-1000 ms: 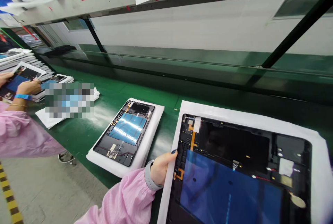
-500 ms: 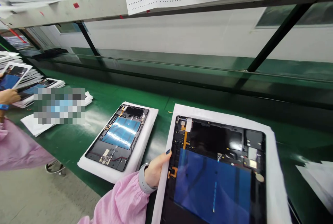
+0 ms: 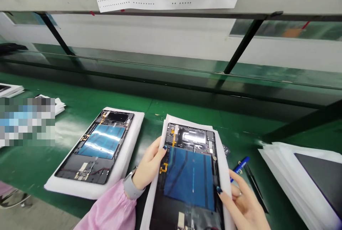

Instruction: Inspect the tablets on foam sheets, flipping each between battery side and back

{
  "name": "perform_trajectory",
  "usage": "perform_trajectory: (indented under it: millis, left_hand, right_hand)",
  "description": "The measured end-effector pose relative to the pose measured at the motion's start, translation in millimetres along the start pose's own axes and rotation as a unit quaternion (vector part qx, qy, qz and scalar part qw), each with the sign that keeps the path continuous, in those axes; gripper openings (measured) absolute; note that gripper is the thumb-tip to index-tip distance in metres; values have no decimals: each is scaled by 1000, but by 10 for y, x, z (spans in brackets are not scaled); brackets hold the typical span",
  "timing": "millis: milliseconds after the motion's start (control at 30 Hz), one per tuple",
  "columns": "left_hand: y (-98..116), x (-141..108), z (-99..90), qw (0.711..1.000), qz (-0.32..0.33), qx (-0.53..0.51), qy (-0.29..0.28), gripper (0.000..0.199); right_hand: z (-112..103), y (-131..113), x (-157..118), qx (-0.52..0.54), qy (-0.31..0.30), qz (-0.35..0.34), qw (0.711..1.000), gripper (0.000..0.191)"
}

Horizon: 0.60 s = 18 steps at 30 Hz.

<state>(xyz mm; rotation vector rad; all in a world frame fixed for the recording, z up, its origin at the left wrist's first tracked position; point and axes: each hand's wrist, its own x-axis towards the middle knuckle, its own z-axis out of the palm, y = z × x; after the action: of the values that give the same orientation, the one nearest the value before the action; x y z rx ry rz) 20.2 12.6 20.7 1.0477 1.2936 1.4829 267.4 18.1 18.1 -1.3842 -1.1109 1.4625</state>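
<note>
Blue-panelled open tablet has been brought closer and squared up since 1 s ago; both hands are now on it, above the green bench. Left hand is part open, fingers wrapped over left edge of white sheet under tablet. Right hand, newly in view, is part open, cupping near right edge. 2nd tablet lies left; blue pen lies just past right hand.
</note>
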Motion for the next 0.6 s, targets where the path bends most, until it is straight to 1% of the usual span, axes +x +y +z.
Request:
perform_trajectory:
  millis: [100, 167, 267, 367, 500, 567, 600]
  left_hand:
    - [-32, 23, -8, 999, -15, 32, -29, 38]
    - [-55, 37, -14, 998, -26, 41, -39, 41]
    - [-72, 54, -13, 998, -26, 46, -33, 42]
    - [-62, 65, -5, 998, -2, 62, -19, 37]
    - [-50, 80, -3, 996, 15, 86, -9, 36]
    - [-62, 83, -5, 996, 9, 90, -10, 39]
    - [-74, 82, -6, 996, 4, 93, -7, 40]
  right_hand:
    - [88, -70, 1, -28, 16, -13, 999, 47]
    - [129, -102, 16, -32, 23, -18, 999, 45]
    - [147, -118, 55, -23, 25, -21, 999, 47]
    - [97, -103, 96, -6, 23, 4, 1000, 51]
    - [-30, -75, 121, -20, -17, 74, 997, 61]
    - [-56, -73, 108, -29, -27, 83, 996, 62]
    - [-54, -74, 97, -29, -20, 76, 997, 59]
